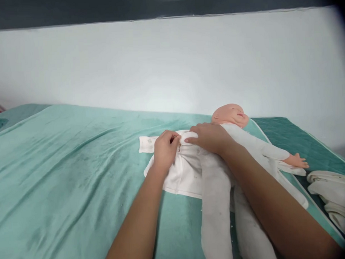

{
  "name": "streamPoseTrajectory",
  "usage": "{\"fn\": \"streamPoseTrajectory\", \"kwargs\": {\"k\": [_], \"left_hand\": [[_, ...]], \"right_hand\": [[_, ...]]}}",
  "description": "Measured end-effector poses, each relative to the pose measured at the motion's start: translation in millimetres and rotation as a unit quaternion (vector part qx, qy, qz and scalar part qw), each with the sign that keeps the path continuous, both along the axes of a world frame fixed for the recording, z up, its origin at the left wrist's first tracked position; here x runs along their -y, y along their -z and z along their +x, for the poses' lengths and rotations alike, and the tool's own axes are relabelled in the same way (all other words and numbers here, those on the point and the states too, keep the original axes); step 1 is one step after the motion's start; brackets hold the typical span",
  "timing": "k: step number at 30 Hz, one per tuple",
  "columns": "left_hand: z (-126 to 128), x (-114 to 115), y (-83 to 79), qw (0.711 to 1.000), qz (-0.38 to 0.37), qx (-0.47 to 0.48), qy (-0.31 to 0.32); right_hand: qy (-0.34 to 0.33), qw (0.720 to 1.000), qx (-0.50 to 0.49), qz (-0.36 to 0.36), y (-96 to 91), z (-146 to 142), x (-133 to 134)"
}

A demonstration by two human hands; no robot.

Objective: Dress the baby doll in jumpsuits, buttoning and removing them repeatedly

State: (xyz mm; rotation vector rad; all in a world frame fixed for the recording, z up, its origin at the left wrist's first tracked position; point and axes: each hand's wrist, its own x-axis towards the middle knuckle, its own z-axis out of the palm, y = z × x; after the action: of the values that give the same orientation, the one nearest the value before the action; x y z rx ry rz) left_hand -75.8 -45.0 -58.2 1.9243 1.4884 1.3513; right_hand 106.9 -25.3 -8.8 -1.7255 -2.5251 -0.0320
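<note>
A baby doll [216,181] with a white cloth body lies on its back, its bare plastic head [230,114] at the far side and its legs toward me. A small white baby shirt [182,178] is spread beside and partly under it, one sleeve [147,144] pointing left. My left hand [166,148] is closed, thumb and fingers pinching the shirt near the sleeve's opening. My right hand [208,137] is closed around the doll's white arm [189,137], whose end meets the shirt by my left fingertips. The doll's hand on that side is hidden.
A green sheet [78,178] with folds covers the bed. The doll's other arm stretches right, ending in a plastic hand [298,161]. Folded white cloths [334,195] lie at the right edge, on a darker green cover [291,136]. A white wall [116,67] stands behind.
</note>
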Motion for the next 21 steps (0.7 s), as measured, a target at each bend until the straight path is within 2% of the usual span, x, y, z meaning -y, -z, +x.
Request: {"fn": "streamPoseTrajectory", "kwargs": {"k": [3, 6, 9, 11, 13, 16, 19, 21], "left_hand": [[6.3, 1.5, 2.7, 0.999, 0.004, -0.025, 0.022], [7.6, 4.9, 5.7, 0.999, 0.022, -0.044, 0.009], [3.6, 9.7, 8.7, 0.991, 0.043, -0.099, -0.076], [-0.4, 12.8, 10.9, 0.979, 0.03, -0.141, -0.144], [-3.5, 15.1, 13.0, 0.967, -0.002, -0.174, -0.185], [-4.5, 16.1, 15.4, 0.956, -0.043, -0.212, -0.198], [-2.5, 14.3, 16.7, 0.952, -0.042, -0.239, -0.185], [-1.2, 13.0, 17.0, 0.953, -0.02, -0.247, -0.174]], "right_hand": [[-0.007, 1.0, -0.003, 0.018, 2.9, -0.5, -0.3], [0.0, 1.0, -0.015, 0.026, 3.1, -0.3, 0.2], [0.009, 0.999, -0.039, 0.034, 0.2, 2.3, 4.6], [0.024, 0.996, -0.08, 0.044, -2.5, 7.7, 10.4], [0.048, 0.988, -0.134, 0.061, -3.8, 17.4, 17.8], [0.076, 0.961, -0.235, 0.122, 0.1, 40.7, 30.0], [0.081, 0.905, -0.338, 0.247, 12.0, 71.6, 43.6], [0.133, 0.868, -0.364, 0.31, 22.2, 92.5, 54.7]]}}
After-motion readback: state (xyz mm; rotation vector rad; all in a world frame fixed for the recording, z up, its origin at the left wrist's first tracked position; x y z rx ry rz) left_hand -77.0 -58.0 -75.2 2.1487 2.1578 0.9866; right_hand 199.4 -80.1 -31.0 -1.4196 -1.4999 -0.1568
